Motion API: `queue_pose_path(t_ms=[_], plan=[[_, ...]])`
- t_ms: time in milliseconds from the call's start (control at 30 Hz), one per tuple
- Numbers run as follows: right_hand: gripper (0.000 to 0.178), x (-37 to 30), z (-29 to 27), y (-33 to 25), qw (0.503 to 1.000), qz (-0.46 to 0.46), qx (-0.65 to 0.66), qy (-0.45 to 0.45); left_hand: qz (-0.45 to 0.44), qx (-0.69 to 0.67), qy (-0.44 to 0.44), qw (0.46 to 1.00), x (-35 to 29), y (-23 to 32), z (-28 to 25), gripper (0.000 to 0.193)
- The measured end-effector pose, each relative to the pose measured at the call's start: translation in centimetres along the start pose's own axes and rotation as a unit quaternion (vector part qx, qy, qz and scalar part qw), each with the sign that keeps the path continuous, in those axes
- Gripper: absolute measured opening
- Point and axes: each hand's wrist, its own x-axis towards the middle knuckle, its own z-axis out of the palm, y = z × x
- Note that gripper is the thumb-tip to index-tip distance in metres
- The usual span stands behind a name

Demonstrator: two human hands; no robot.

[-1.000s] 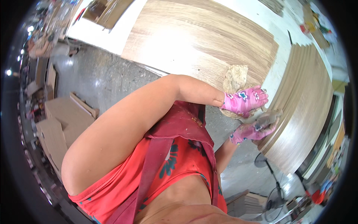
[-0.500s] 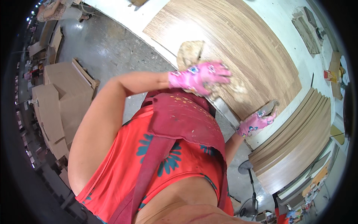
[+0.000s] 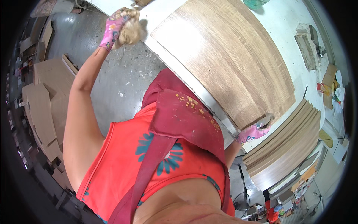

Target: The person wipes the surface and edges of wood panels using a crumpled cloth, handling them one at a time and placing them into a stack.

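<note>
My left hand (image 3: 113, 30), in a pink flowered glove, is closed around a bunched beige rag (image 3: 130, 30). It is raised off the board, beyond the table's near edge at the far left. A flat wood-grain board (image 3: 231, 63) lies on the white table, with a bright glare on its left part. At the board's near right corner rests my right hand (image 3: 254, 132), in a matching glove with greyish fingertips. Its fingers and thumb are stretched apart and touch the corner.
A stack of wood-grain boards (image 3: 287, 140) lies right of my right hand. Offcut strips (image 3: 306, 50) and a greenish plastic bundle (image 3: 255, 3) are at the table's far side. Flattened cardboard (image 3: 44, 108) stands on the left. A stand fan (image 3: 243, 198) is at the lower right.
My left hand has swept from the board's near edge to the far left, taking the rag off the board. My right hand stays at the corner. The greenish bundle has come into view.
</note>
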Motion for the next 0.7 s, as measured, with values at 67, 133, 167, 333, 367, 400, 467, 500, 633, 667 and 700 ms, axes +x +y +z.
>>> queue_pose_path(t_ms=[67,133,167,333,367,400,467,500,633,667,700], plan=[[0.057,0.8,0.7,1.4,0.994,0.023,0.102,0.032,0.023,-0.123,-0.081,0.989,-0.8,0.8,1.1,0.05],[0.068,2.6,1.9,2.2,0.965,0.052,0.25,0.057,0.057,0.026,-0.102,0.993,-3.9,2.9,5.6,0.052],[0.08,4.0,2.7,3.8,0.973,0.076,0.202,0.081,0.027,0.04,-0.109,0.993,-6.5,4.4,8.7,0.056],[0.052,9.4,6.1,-1.0,0.981,0.156,0.015,0.111,0.088,-0.113,-0.117,0.983,-10.1,1.6,11.8,0.068],[0.046,9.9,6.1,-2.3,0.975,0.194,-0.029,0.108,0.05,-0.154,-0.129,0.978,-10.0,1.1,12.1,0.069],[0.043,10.0,6.2,-2.4,0.976,0.189,-0.007,0.109,0.012,-0.191,-0.142,0.971,-9.5,1.5,12.4,0.07],[0.042,10.1,6.2,-2.2,0.979,0.168,0.038,0.106,0.062,-0.096,-0.151,0.982,-8.1,3.1,13.0,0.071],[0.047,10.3,6.7,-1.2,0.962,0.211,0.121,0.128,0.107,-0.017,-0.151,0.983,-5.9,3.0,13.7,0.071],[0.04,10.2,6.8,0.4,0.976,0.17,0.074,0.114,0.342,0.145,-0.126,0.92,1.7,4.5,17.6,0.073],[0.039,10.4,6.6,0.4,0.971,0.202,0.065,0.112,0.153,0.045,-0.17,0.973,1.5,8.4,19.2,0.069],[0.04,10.3,6.6,0.6,0.972,0.195,0.05,0.119,0.11,0.053,-0.191,0.974,1.3,11.2,20.0,0.069]])
